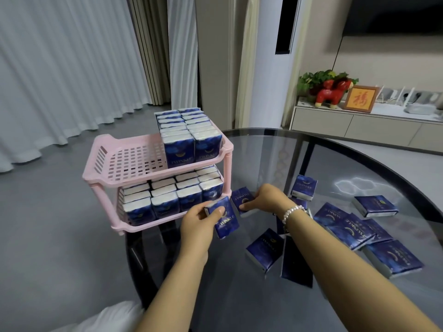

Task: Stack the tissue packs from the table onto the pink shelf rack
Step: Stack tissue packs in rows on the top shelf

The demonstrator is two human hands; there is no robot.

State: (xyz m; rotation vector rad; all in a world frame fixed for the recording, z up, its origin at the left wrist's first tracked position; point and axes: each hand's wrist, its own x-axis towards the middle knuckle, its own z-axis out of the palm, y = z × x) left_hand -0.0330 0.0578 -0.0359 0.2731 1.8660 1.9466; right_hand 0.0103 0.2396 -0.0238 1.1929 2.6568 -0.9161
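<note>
Hands both busy: your left hand [195, 218] pinches a blue tissue pack [224, 218] by its top end, thumb across the front, held just in front of the pink shelf rack [105, 173] lower tier. Your right hand [266, 200], w/ bead bracelet [293, 212] at the wrist, grips a second pack [243, 200] lying on the glass desk [335, 149], just right of the left hand's pack. Loose packs [347, 230] lie scattered on the desk to the right of & behind your right forearm. Rack sits beyond your left hand; lower tier full, upper tier holds 2 rows at its right side.
</note>
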